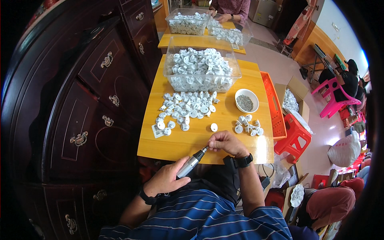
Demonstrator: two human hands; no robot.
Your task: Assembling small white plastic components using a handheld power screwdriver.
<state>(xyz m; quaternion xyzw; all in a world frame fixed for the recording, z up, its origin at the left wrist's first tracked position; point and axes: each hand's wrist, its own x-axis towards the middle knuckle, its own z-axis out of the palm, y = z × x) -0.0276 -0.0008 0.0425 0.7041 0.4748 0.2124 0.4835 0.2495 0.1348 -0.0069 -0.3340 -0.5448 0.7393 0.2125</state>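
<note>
My left hand [165, 181] is wrapped round a grey and black electric screwdriver [190, 164], which is tilted with its tip up and to the right. At that tip, the fingers of my right hand [227, 144] are pinched together; what they hold, if anything, is too small to make out. Just beyond them a single white round plastic part [214, 127] lies on the yellow table [168, 145]. A pile of similar white parts [192, 105] spreads to the left, and a smaller group [249, 125] lies to the right. A white bowl [239, 105] holds small metal pieces, apparently screws.
A clear plastic bin [168, 75] heaped with white parts stands at the table's far side. Along the right edge is an orange crate [276, 108], near a red stool [296, 138]. Dark wooden drawers [100, 92] line the left. Across from me, another person [234, 10] works.
</note>
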